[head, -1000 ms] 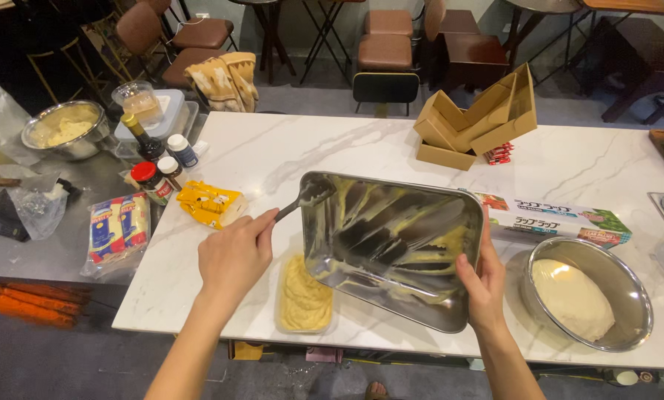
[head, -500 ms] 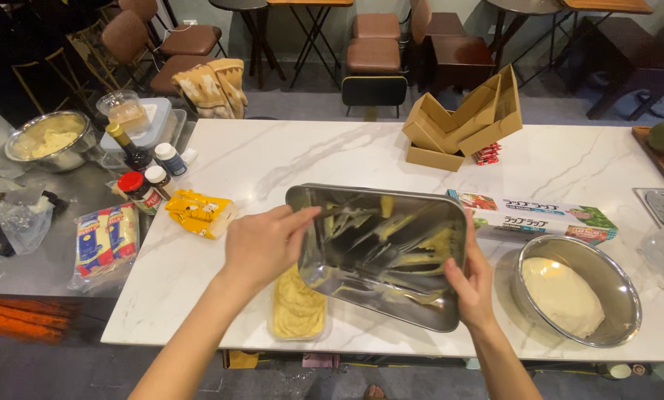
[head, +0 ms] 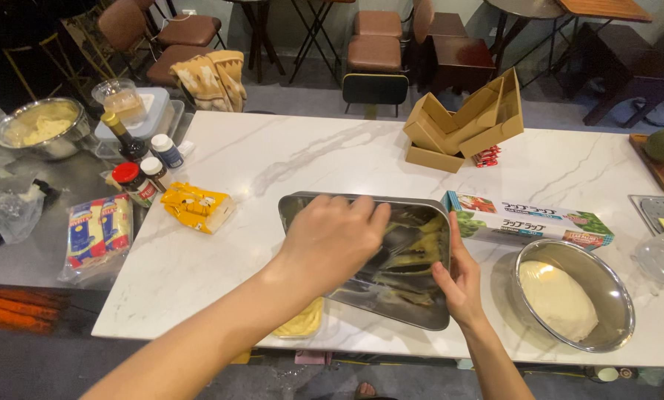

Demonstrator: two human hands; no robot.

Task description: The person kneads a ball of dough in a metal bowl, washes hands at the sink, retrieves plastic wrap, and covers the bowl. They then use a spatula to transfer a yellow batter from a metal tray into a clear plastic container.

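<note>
A rectangular steel tray (head: 421, 311) smeared with yellow batter is tilted up off the white marble table (head: 287, 155). My right hand (head: 459, 278) grips its right edge. My left hand (head: 332, 237) reaches into the tray, fingers curled over its left part; whether it holds a tool I cannot tell. Under the tray's left end lies a clear container of yellow batter (head: 302, 322), mostly hidden by my forearm.
A steel bowl with pale dough (head: 569, 300) stands at the right, a cling-film box (head: 528, 218) behind it. Cardboard boxes (head: 465, 122) sit at the back. A yellow packet (head: 196, 206), jars (head: 136, 181), pasta bags (head: 99, 230) and another filled bowl (head: 42, 127) lie left.
My left hand has moved from the tray's left rim into the tray. The tray has come lower and flatter, and now covers more of the batter container.
</note>
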